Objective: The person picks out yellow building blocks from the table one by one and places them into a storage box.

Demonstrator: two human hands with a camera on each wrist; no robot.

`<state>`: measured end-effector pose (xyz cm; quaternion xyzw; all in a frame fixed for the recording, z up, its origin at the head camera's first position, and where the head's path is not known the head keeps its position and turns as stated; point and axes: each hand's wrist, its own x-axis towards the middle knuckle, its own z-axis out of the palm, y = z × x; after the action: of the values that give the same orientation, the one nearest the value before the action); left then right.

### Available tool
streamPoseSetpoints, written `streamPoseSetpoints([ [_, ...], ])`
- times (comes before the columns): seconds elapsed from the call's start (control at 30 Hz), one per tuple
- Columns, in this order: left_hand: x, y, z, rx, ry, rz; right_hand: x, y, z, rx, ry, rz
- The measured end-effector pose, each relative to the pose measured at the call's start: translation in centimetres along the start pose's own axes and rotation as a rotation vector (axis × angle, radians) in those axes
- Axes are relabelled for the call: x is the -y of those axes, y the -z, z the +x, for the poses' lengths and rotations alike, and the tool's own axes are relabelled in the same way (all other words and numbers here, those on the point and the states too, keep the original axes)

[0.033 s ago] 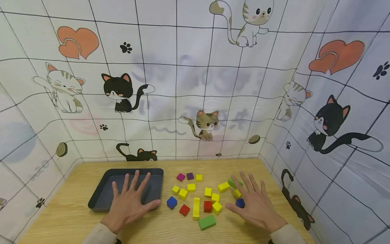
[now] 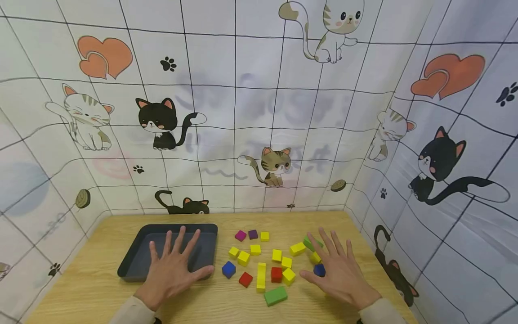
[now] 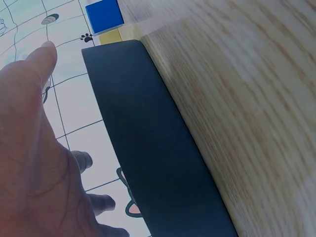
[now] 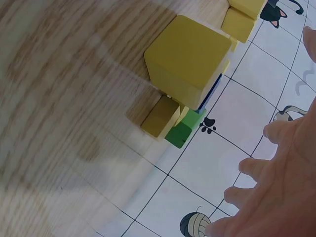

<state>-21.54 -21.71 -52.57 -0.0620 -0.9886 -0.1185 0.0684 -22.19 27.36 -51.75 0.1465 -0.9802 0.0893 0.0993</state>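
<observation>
The left hand (image 2: pixel 171 270) lies flat with its fingers spread and straight, its grip wide and holding nothing; the palm rests at the near rim of a dark grey shallow plastic tray (image 2: pixel 139 252), the fingers reaching over the tray's floor and the thumb pointing right along the near edge. The right hand (image 2: pixel 340 270) is likewise flat and spread, its grip wide and empty, hovering over or resting on the right end of a scatter of small wooden blocks. Under its thumb side sits a dark blue wooden cube (image 2: pixel 319 269), and just beyond its fingertips lie a green wooden block (image 2: pixel 309 243) and a small yellow wooden cube (image 2: pixel 314 257). Between the two hands, on the light wood-grain table (image 2: pixel 101 288), stand a blue wooden cube (image 2: pixel 228 269), a red wooden cube (image 2: pixel 245 279), a long yellow wooden bar (image 2: pixel 261 276), a second red cube (image 2: pixel 276 274) and a flat green wooden block (image 2: pixel 275 295) nearest the person. Further back lie several more yellow cubes, a magenta cube (image 2: pixel 240 235) and a purple cube (image 2: pixel 252 234). A white cloth backdrop printed with cartoon cats and hearts (image 2: pixel 259 112) surrounds the table on three sides.
</observation>
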Motion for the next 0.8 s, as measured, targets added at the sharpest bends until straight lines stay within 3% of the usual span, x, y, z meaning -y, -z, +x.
streamPoseSetpoints([
  [0.53, 0.4, 0.0, -0.1, -0.015, 0.008, -0.012, 0.6, -0.9, 0.3, -0.014, 0.006, -0.019],
  [0.8, 1.7, 0.0, -0.1, -0.022, 0.05, -0.02, 1.5, -0.6, 1.2, -0.032, 0.038, -0.018],
])
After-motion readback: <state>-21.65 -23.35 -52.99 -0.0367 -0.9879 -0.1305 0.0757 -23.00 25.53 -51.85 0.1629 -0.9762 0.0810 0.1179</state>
